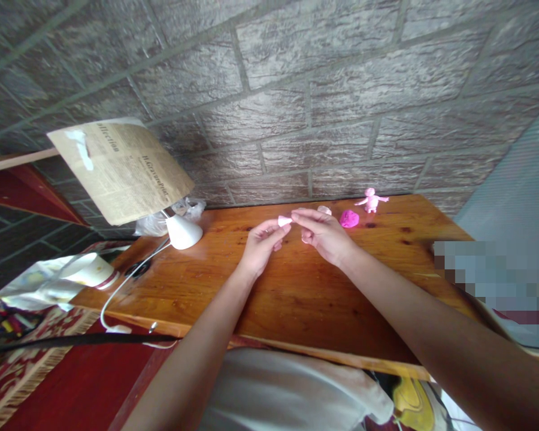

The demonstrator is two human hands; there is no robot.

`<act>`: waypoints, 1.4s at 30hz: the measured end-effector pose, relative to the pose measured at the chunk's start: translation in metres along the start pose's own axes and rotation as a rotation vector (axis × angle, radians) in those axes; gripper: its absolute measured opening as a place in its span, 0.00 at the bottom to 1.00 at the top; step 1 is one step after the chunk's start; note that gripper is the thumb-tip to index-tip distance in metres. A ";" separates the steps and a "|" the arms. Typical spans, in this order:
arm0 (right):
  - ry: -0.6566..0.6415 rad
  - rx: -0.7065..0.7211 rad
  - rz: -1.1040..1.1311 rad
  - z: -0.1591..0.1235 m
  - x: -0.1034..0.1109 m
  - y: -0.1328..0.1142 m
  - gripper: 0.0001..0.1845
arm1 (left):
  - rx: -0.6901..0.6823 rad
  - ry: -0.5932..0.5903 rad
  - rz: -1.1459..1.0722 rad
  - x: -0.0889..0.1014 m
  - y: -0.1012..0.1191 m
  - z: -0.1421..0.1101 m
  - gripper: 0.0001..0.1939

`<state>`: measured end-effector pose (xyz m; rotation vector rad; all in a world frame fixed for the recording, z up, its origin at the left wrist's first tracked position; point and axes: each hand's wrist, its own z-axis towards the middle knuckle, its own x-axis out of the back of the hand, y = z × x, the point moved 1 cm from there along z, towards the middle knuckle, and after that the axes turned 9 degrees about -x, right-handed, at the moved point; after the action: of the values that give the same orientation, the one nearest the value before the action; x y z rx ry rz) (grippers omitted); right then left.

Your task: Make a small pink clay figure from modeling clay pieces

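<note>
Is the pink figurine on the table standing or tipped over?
Standing: the pink figurine has its head up, feet on the wooden table.

Uneven light: grey stone-patterned wall [354, 90] bright with glare centre-right, dim at left. Sheen on brown varnished wooden table [291, 287], front right shadowed. Small pale-pink piece [284, 221] soft, detail hard to judge. Edges stretched; pixel blocks [489, 275] at right.
</note>
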<state>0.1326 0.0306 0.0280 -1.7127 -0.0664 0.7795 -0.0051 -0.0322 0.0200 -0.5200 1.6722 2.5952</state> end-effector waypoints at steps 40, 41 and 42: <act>0.020 0.411 -0.433 -0.018 -0.008 -0.006 0.25 | -0.084 -0.002 0.052 -0.001 -0.001 0.000 0.21; 0.008 0.406 -0.425 -0.018 -0.009 -0.006 0.25 | -0.090 -0.002 0.051 -0.001 -0.001 0.000 0.20; -0.003 0.400 -0.415 -0.018 -0.009 -0.005 0.25 | -0.096 -0.002 0.053 0.000 -0.001 0.000 0.20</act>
<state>0.1369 0.0134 0.0381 -1.2598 -0.2433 0.4483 -0.0044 -0.0318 0.0187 -0.4816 1.5886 2.7235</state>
